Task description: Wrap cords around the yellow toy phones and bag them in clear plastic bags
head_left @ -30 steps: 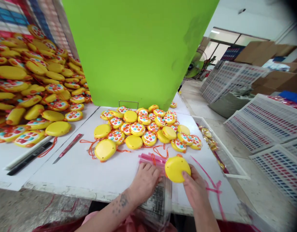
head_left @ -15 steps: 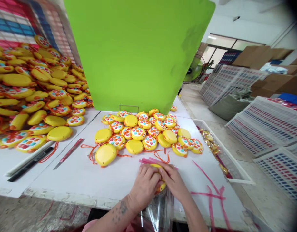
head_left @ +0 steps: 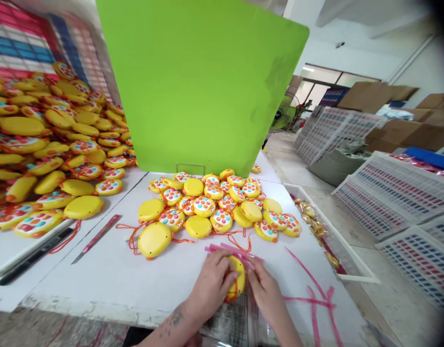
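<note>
At the table's front edge, my left hand point(head_left: 213, 279) is closed around a yellow oval toy point(head_left: 237, 277), with its plain back up and an orange cord across it. To the right, my right hand point(head_left: 265, 285) pinches the edge of a clear plastic bag point(head_left: 251, 313) with its fingertips. Pink strips point(head_left: 233, 250), seemingly the bags' edges, lie just beyond both hands. Farther back is a loose heap of similar toys point(head_left: 204, 206), some showing white faces with coloured dots, others yellow backs. How far the held toy sits inside the bag is hard to see.
A large pile of the same toys point(head_left: 80, 207) fills the left side. A cutter knife point(head_left: 98, 238) and a black marker-like stick point(head_left: 35, 256) lie left. An upright green board point(head_left: 207, 86) stands behind the heap. A white tray point(head_left: 355, 262) with packed items and white crates point(head_left: 384, 188) are right.
My hands have moved apart slightly, with the right shifting rightward, and more of the yellow toy and its cord now shows. The view has tilted a little.
</note>
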